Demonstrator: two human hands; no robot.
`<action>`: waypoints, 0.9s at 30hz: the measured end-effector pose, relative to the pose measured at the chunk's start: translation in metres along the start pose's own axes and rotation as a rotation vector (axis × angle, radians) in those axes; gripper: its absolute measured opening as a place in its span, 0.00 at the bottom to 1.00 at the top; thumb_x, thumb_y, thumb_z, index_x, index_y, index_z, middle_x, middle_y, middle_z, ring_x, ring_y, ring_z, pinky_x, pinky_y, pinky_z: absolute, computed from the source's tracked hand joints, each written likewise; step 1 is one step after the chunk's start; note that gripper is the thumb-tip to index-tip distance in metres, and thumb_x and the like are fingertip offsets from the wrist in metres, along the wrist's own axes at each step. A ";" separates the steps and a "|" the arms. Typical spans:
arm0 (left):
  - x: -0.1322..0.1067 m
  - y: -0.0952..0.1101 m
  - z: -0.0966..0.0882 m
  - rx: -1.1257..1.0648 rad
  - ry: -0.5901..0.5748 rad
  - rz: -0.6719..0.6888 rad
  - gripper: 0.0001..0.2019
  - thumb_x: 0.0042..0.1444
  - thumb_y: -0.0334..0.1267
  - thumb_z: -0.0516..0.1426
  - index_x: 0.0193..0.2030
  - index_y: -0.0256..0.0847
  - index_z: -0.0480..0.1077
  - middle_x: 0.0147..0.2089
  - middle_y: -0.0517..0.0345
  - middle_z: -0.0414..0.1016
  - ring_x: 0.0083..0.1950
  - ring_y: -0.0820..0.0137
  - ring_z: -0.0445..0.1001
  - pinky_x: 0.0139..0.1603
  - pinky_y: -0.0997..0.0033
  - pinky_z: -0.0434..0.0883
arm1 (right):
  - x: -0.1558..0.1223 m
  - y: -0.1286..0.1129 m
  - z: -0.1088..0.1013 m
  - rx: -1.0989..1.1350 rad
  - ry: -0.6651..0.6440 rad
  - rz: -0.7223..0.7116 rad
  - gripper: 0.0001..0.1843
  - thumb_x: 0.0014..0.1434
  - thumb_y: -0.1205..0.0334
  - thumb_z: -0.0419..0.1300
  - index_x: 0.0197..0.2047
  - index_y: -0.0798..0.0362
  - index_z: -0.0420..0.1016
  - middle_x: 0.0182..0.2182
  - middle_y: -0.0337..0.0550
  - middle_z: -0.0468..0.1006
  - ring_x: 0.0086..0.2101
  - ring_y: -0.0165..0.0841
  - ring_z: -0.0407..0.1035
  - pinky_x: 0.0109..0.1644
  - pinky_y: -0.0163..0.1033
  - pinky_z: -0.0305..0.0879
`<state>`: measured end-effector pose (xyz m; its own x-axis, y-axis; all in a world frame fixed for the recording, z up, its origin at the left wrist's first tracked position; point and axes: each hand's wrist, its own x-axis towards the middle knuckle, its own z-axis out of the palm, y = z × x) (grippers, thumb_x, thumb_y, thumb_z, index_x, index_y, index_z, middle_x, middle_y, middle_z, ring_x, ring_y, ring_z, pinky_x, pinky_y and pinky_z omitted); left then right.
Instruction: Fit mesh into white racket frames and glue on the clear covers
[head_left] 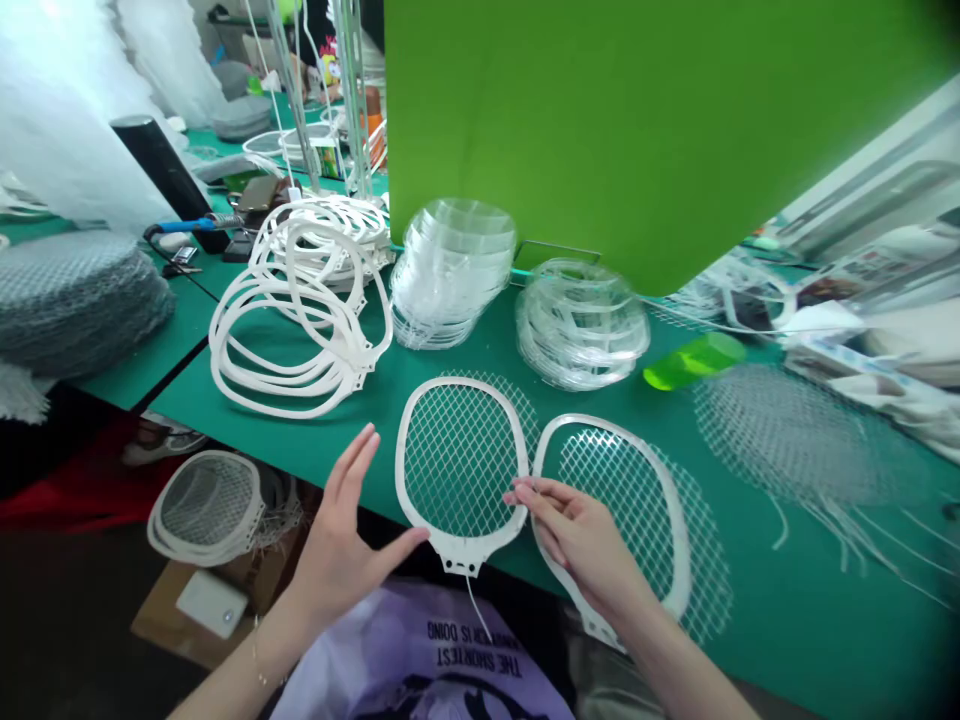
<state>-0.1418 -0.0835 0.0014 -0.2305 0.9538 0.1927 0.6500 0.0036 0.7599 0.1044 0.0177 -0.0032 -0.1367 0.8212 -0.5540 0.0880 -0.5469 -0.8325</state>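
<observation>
A meshed frame is being pinched at the rim by the right hand, while the left hand is being held open against it.

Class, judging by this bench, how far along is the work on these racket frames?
Done: a white racket frame and a second frame already carry mesh. In hand: the left hand and right hand are on them. Left: a stack of bare frames, stacked clear plastic frames and a mesh pile lie apart.
</observation>
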 end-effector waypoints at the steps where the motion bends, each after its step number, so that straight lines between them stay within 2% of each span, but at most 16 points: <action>1: -0.004 -0.001 0.002 0.024 -0.045 0.019 0.46 0.57 0.47 0.66 0.75 0.54 0.44 0.76 0.47 0.51 0.75 0.50 0.52 0.72 0.47 0.57 | 0.002 0.001 0.003 -0.010 -0.001 0.006 0.29 0.42 0.42 0.74 0.38 0.57 0.81 0.33 0.51 0.83 0.12 0.18 0.50 0.16 0.32 0.45; 4: -0.008 -0.005 0.011 0.065 -0.119 0.022 0.50 0.56 0.50 0.65 0.76 0.54 0.38 0.77 0.45 0.47 0.76 0.49 0.50 0.71 0.45 0.59 | 0.005 0.003 0.009 -0.047 0.003 0.026 0.28 0.43 0.42 0.73 0.37 0.57 0.81 0.32 0.52 0.84 0.12 0.18 0.50 0.16 0.32 0.45; 9: -0.006 -0.011 0.023 0.115 -0.166 0.080 0.49 0.57 0.50 0.65 0.76 0.51 0.39 0.76 0.43 0.50 0.75 0.47 0.51 0.70 0.42 0.58 | 0.007 0.006 0.012 -0.104 0.013 0.039 0.25 0.44 0.44 0.72 0.36 0.57 0.81 0.29 0.51 0.83 0.11 0.19 0.51 0.15 0.32 0.47; 11: -0.006 -0.014 0.028 0.136 -0.201 0.113 0.47 0.57 0.50 0.64 0.76 0.50 0.43 0.76 0.44 0.50 0.75 0.46 0.50 0.71 0.41 0.56 | 0.009 0.006 0.014 -0.123 0.018 0.036 0.24 0.45 0.44 0.71 0.35 0.57 0.81 0.32 0.52 0.84 0.11 0.19 0.52 0.15 0.32 0.46; 14: -0.007 -0.017 0.033 0.195 -0.263 0.173 0.38 0.59 0.50 0.62 0.73 0.49 0.54 0.76 0.47 0.52 0.76 0.45 0.48 0.71 0.39 0.53 | 0.009 0.000 0.016 -0.194 0.015 0.035 0.23 0.45 0.43 0.70 0.34 0.56 0.81 0.33 0.52 0.84 0.11 0.20 0.53 0.14 0.33 0.46; 17: -0.002 -0.024 0.029 0.260 -0.326 0.197 0.33 0.61 0.53 0.59 0.71 0.46 0.60 0.74 0.47 0.56 0.76 0.44 0.46 0.72 0.38 0.50 | -0.002 -0.009 0.008 -0.361 0.117 -0.025 0.26 0.47 0.39 0.68 0.38 0.54 0.83 0.31 0.49 0.83 0.11 0.24 0.54 0.15 0.36 0.51; 20: 0.013 -0.035 0.014 0.295 -0.387 0.208 0.33 0.61 0.55 0.59 0.70 0.47 0.61 0.74 0.49 0.57 0.76 0.45 0.47 0.73 0.38 0.46 | -0.018 -0.016 -0.022 -0.594 0.371 -0.228 0.28 0.50 0.34 0.65 0.41 0.50 0.83 0.30 0.47 0.82 0.16 0.29 0.61 0.20 0.39 0.59; 23: 0.029 -0.035 0.002 0.305 -0.397 0.246 0.33 0.60 0.56 0.60 0.70 0.48 0.62 0.74 0.50 0.56 0.77 0.44 0.44 0.73 0.36 0.41 | -0.023 -0.013 -0.076 -0.800 0.619 -0.315 0.28 0.51 0.32 0.62 0.39 0.47 0.82 0.31 0.48 0.81 0.25 0.38 0.70 0.30 0.43 0.65; 25: 0.033 -0.020 0.008 0.265 -0.404 0.322 0.36 0.58 0.57 0.61 0.70 0.47 0.61 0.75 0.49 0.53 0.77 0.43 0.40 0.73 0.36 0.39 | -0.016 -0.004 -0.115 -0.911 0.744 -0.315 0.32 0.51 0.30 0.58 0.40 0.49 0.81 0.35 0.53 0.80 0.32 0.45 0.72 0.38 0.49 0.67; 27: 0.029 0.006 0.027 0.174 -0.497 0.443 0.37 0.59 0.58 0.60 0.72 0.49 0.59 0.76 0.51 0.51 0.77 0.45 0.41 0.74 0.38 0.40 | -0.006 0.009 -0.148 -0.975 0.810 -0.332 0.37 0.50 0.27 0.54 0.41 0.54 0.79 0.39 0.60 0.79 0.37 0.50 0.71 0.46 0.55 0.66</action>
<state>-0.1250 -0.0476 -0.0059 0.4163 0.9009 0.1230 0.7226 -0.4099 0.5567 0.2518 0.0318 -0.0080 0.3079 0.9443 0.1163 0.8852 -0.2396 -0.3987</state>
